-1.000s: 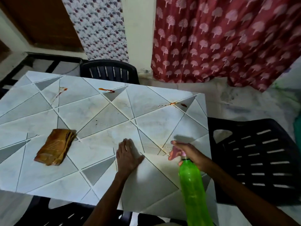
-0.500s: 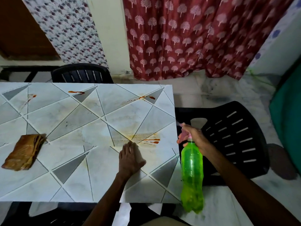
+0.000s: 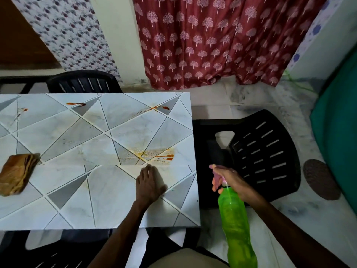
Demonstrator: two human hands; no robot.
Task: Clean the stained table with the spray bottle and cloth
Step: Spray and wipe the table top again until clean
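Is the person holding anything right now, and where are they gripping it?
Right hand holds the green spray bottle at its pink trigger head. Left hand holds nothing.

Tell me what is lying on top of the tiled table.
On the white tiled table: folded brown cloth, orange-red stains, and the flat left hand, which hides the surface beneath it.
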